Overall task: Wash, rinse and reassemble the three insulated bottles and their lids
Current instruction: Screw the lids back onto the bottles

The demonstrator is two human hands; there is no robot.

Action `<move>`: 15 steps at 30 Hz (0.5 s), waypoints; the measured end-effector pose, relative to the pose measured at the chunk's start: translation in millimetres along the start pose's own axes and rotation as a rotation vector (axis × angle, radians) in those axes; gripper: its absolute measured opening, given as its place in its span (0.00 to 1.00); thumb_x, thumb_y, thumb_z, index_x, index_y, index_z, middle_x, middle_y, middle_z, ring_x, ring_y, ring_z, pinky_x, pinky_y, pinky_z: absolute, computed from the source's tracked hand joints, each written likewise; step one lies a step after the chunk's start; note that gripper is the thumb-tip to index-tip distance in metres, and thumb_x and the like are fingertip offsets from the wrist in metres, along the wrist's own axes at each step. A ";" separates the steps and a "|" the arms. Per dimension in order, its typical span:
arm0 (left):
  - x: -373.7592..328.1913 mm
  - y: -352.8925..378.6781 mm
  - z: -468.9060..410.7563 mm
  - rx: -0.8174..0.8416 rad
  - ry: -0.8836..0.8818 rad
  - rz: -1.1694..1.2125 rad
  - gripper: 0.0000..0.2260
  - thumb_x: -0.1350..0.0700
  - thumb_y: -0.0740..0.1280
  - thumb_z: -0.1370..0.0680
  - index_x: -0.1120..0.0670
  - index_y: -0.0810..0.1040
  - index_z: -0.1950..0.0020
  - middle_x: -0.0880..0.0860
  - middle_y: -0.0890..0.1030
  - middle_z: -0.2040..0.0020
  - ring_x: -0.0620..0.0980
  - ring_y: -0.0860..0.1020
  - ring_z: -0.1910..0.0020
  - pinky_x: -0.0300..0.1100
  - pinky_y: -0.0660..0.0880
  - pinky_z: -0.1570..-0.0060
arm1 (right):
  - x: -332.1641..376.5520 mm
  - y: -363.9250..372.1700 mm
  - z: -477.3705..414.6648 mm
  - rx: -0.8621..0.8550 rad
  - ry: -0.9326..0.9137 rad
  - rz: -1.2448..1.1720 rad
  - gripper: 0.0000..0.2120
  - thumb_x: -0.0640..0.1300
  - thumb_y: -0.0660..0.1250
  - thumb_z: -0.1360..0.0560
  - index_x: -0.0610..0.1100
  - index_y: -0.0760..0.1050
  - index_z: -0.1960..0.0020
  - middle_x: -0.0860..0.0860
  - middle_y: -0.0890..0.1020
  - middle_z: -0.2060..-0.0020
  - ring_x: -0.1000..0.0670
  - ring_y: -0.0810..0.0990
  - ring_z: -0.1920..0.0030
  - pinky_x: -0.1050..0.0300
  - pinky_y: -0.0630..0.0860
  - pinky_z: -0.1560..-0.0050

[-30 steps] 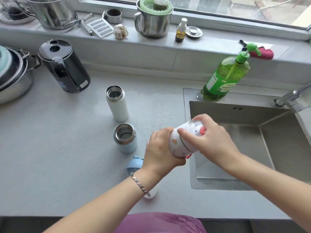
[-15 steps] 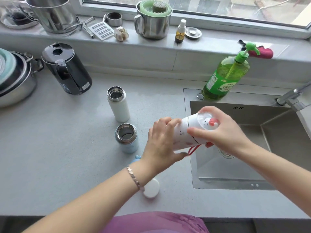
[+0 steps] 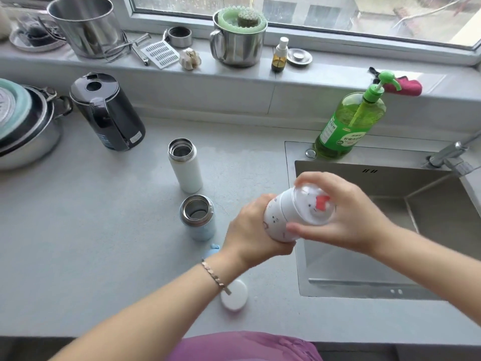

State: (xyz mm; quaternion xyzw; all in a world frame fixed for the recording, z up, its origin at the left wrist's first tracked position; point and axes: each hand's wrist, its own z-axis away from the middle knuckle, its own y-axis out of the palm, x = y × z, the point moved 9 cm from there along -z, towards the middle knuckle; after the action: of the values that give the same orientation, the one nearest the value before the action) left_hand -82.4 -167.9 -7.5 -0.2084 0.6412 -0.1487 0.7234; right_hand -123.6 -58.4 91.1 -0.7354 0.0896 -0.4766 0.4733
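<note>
Since half a second ago the right hand has turned further round the lid, its thumb now lower on the near side, the left hand has closed in under the bottle's base, and the red strap that hung below the bottle no longer shows; at the far left a steel pot (image 3: 28,131) sits on the grey counter (image 3: 91,230), with a black kettle (image 3: 109,113) just to its right; next stands the tall white bottle (image 3: 185,168), upright and open-mouthed, and nearer the person the short blue bottle (image 3: 199,220), also upright and open; a blue lid (image 3: 212,250) peeks out behind the left wrist, and a white lid (image 3: 234,295) lies flat on the counter near the front edge, partly under the forearm; the left hand (image 3: 250,233) wraps its fingers round the lower body of the printed white bottle (image 3: 276,217), which is held in the air, tilted with its top toward the right, over the left edge of the sink (image 3: 403,183); the right hand (image 3: 346,217) curls fingers above and thumb below round the clear lid (image 3: 309,204), which sits on the bottle and shows a red bow; a green soap bottle (image 3: 348,126) stands at the sink's back rim; the tap (image 3: 453,152) is at the far right.
</note>
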 end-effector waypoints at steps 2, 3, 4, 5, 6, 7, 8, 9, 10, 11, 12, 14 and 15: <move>-3.1 -8.6 8.5 -0.216 0.003 -0.123 0.32 0.39 0.67 0.44 0.47 0.72 0.42 0.43 0.75 0.53 0.47 0.73 0.51 0.41 0.71 0.56 | -18.4 9.7 2.5 -0.084 0.225 -0.149 0.23 0.59 0.76 0.42 0.60 0.71 0.51 0.54 0.77 0.59 0.58 0.75 0.59 0.67 0.71 0.57; -5.0 -10.5 11.6 -0.258 0.012 -0.142 0.33 0.38 0.66 0.44 0.48 0.72 0.41 0.44 0.76 0.51 0.48 0.73 0.49 0.42 0.72 0.55 | -24.0 15.0 1.8 -0.076 0.284 -0.187 0.22 0.57 0.77 0.42 0.59 0.72 0.52 0.56 0.76 0.61 0.59 0.75 0.60 0.68 0.70 0.58; -4.1 -10.4 12.0 -0.230 0.018 -0.146 0.33 0.38 0.67 0.44 0.49 0.72 0.40 0.45 0.76 0.50 0.49 0.73 0.48 0.44 0.73 0.53 | -26.6 17.5 0.7 -0.051 0.300 -0.218 0.23 0.58 0.78 0.43 0.60 0.72 0.53 0.57 0.76 0.61 0.59 0.75 0.60 0.68 0.71 0.59; -2.6 -8.7 10.1 -0.137 0.035 -0.126 0.34 0.40 0.70 0.43 0.48 0.71 0.39 0.46 0.75 0.48 0.49 0.72 0.47 0.45 0.73 0.50 | -26.1 15.8 0.1 -0.019 0.281 -0.241 0.23 0.60 0.77 0.44 0.60 0.72 0.53 0.57 0.77 0.61 0.60 0.75 0.60 0.68 0.71 0.58; -0.5 -4.7 7.5 0.022 0.055 -0.071 0.35 0.44 0.74 0.43 0.47 0.69 0.38 0.46 0.74 0.46 0.47 0.71 0.45 0.45 0.72 0.47 | -22.6 10.7 -1.6 0.020 0.226 -0.245 0.24 0.61 0.75 0.46 0.61 0.72 0.52 0.57 0.78 0.59 0.61 0.76 0.59 0.69 0.71 0.57; -0.7 -0.4 5.9 0.211 0.062 0.021 0.37 0.48 0.78 0.43 0.46 0.68 0.37 0.47 0.73 0.43 0.46 0.71 0.44 0.41 0.71 0.45 | -14.7 5.5 -3.9 0.075 0.140 -0.229 0.25 0.62 0.74 0.46 0.62 0.72 0.51 0.58 0.79 0.57 0.61 0.76 0.56 0.70 0.71 0.55; -2.9 2.2 6.1 0.388 0.049 0.126 0.38 0.53 0.80 0.43 0.44 0.67 0.37 0.48 0.74 0.42 0.45 0.72 0.43 0.36 0.71 0.45 | -3.8 2.3 -5.4 0.144 0.032 -0.195 0.25 0.61 0.74 0.44 0.62 0.72 0.49 0.59 0.78 0.54 0.60 0.77 0.53 0.70 0.70 0.53; -6.6 3.7 7.8 0.523 0.028 0.227 0.38 0.56 0.81 0.43 0.42 0.67 0.39 0.48 0.75 0.42 0.44 0.74 0.43 0.33 0.72 0.47 | 8.4 1.3 -5.7 0.208 -0.081 -0.160 0.26 0.60 0.74 0.43 0.60 0.72 0.47 0.60 0.78 0.53 0.59 0.77 0.52 0.70 0.70 0.52; -11.4 5.4 9.6 0.609 0.023 0.293 0.37 0.58 0.80 0.44 0.41 0.68 0.41 0.47 0.77 0.44 0.42 0.76 0.46 0.32 0.73 0.50 | 19.5 1.0 -5.2 0.249 -0.185 -0.131 0.26 0.59 0.75 0.42 0.59 0.73 0.45 0.60 0.77 0.54 0.58 0.77 0.53 0.69 0.70 0.52; -16.9 7.6 11.0 0.643 0.036 0.302 0.33 0.59 0.79 0.44 0.41 0.70 0.45 0.45 0.78 0.50 0.40 0.77 0.51 0.33 0.73 0.53 | 27.8 1.4 -5.1 0.270 -0.266 -0.100 0.27 0.58 0.75 0.41 0.56 0.72 0.44 0.58 0.77 0.54 0.57 0.76 0.54 0.67 0.70 0.54; -20.8 9.4 12.3 0.629 0.055 0.289 0.29 0.59 0.77 0.44 0.42 0.71 0.48 0.43 0.78 0.55 0.40 0.77 0.57 0.34 0.73 0.57 | 32.8 3.2 -5.1 0.280 -0.323 -0.067 0.27 0.58 0.75 0.40 0.54 0.72 0.44 0.54 0.77 0.55 0.54 0.76 0.56 0.65 0.71 0.56; -17.2 9.0 14.9 0.519 0.050 0.285 0.26 0.55 0.76 0.45 0.41 0.72 0.51 0.43 0.77 0.60 0.42 0.76 0.62 0.41 0.76 0.63 | 34.9 9.3 -3.4 0.284 -0.359 -0.032 0.27 0.58 0.75 0.39 0.54 0.71 0.43 0.49 0.76 0.56 0.51 0.76 0.58 0.60 0.73 0.57; -12.6 7.0 16.6 0.456 0.025 0.274 0.26 0.52 0.74 0.46 0.37 0.71 0.51 0.45 0.78 0.60 0.45 0.77 0.63 0.45 0.77 0.63 | 32.0 12.6 -1.4 0.270 -0.342 -0.036 0.27 0.58 0.75 0.39 0.54 0.71 0.43 0.49 0.75 0.56 0.50 0.76 0.58 0.60 0.73 0.57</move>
State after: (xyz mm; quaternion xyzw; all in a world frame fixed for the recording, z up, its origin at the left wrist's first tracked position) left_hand -68.1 -153.9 1.4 0.0505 0.6223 -0.1926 0.7570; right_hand -103.7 -84.7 101.1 -0.7370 -0.0697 -0.3612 0.5670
